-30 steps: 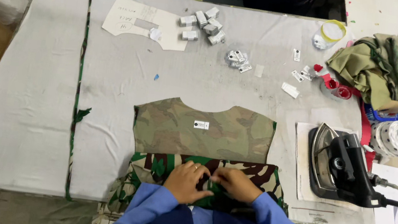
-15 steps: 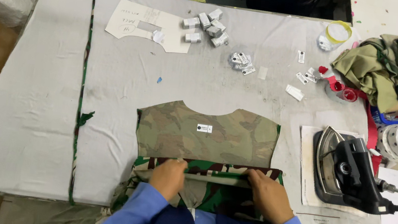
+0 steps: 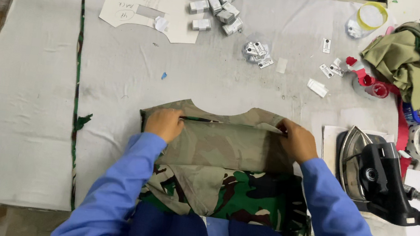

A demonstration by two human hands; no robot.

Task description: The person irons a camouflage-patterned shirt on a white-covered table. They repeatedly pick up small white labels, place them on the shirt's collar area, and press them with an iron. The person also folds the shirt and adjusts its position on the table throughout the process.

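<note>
The camouflage garment (image 3: 228, 147) lay on the grey table (image 3: 34, 112), just left of the black iron (image 3: 374, 173). The left hand (image 3: 165, 123) pinched its folded edge on the side away from the iron, fingers curled closed; the right hand (image 3: 298, 141) gripped the same edge nearest the iron.

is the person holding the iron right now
No, the iron rests on the table to the right, untouched, while the left hand and right hand both press on the camouflage cloth.
</note>
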